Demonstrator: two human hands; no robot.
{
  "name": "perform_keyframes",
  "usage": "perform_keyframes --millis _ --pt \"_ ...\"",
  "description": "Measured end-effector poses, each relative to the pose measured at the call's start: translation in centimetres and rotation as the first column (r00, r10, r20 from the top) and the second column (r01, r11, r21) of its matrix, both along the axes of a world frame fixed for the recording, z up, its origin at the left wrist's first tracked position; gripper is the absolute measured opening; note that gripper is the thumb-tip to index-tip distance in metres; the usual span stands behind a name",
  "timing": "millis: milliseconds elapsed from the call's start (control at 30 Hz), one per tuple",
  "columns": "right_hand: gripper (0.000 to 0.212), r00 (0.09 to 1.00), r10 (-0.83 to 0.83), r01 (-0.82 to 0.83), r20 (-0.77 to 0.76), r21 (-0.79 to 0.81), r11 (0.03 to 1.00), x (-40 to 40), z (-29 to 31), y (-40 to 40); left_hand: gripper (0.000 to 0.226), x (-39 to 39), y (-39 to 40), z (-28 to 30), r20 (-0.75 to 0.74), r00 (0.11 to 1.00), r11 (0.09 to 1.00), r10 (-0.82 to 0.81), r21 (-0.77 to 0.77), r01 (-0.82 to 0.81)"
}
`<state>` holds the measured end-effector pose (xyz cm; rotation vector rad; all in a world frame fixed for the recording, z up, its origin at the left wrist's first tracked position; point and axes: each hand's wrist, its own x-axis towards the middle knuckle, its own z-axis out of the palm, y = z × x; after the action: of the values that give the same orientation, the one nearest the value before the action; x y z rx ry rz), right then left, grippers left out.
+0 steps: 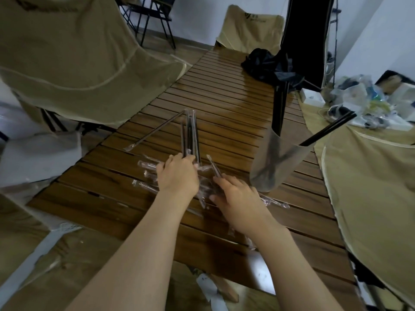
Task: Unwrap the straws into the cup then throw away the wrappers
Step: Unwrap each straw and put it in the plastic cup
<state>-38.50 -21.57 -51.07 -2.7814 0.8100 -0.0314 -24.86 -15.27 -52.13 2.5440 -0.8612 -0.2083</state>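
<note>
On the slatted wooden table [224, 113], my left hand [178, 171] grips a bundle of wrapped straws [190, 133] that points away from me. My right hand [235, 198] pinches one more wrapped straw [214, 168] beside it. Empty clear wrappers [146, 173] lie scattered under and around both hands. To the right stands a translucent cup [276, 162] with black unwrapped straws [327, 130] sticking out. One wrapped straw [155, 132] lies apart at the left.
Beige folding chairs stand at the left [67, 52], the far end [249, 30] and the right [370, 176]. A black cloth [269, 63] lies on the far part of the table. A heap of clutter [370, 102] sits at the right.
</note>
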Motion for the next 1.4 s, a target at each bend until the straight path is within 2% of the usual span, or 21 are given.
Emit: perform_keyframes --millis 267,533,700,867,1067,1233,1400 --pt "0.045 0.998 -0.035 0.033 0.059 0.021 0.999 0.3 0.1 -0.7 0.021 0.5 -0.4 0.7 -0.01 0.988 0.983 0.153 -0.097 -0.153" --pt "0.048 0.998 -0.045 0.043 0.045 0.043 0.998 0.2 0.4 -0.5 0.005 0.8 -0.3 0.2 -0.036 0.971 0.957 0.236 -0.166 -0.239" --pt "0.049 0.998 -0.05 0.047 0.038 0.066 0.997 0.0 0.6 -0.6 0.038 0.6 -0.6 -0.3 0.028 0.982 0.973 0.186 -0.142 -0.181" --pt "0.048 0.998 -0.046 0.043 0.041 0.073 0.996 0.1 0.7 -0.6 0.043 0.3 -0.8 -0.1 0.04 0.994 0.995 0.099 -0.027 -0.098" --pt "0.049 0.998 -0.049 0.044 0.048 0.105 0.994 0.1 0.8 -0.4 0.029 0.1 -1.1 0.5 -0.073 0.987 0.99 0.142 -0.016 -0.143" --pt "0.047 0.998 -0.044 0.039 0.048 0.1 0.994 0.1 0.8 -0.4 0.023 0.1 -1.4 0.6 -0.171 0.969 0.977 0.177 -0.084 -0.194" --pt "0.047 0.998 -0.044 0.039 0.042 0.101 0.994 0.1 0.8 -0.5 0.021 0.4 -1.5 0.4 -0.176 0.966 0.972 0.188 -0.108 -0.209"
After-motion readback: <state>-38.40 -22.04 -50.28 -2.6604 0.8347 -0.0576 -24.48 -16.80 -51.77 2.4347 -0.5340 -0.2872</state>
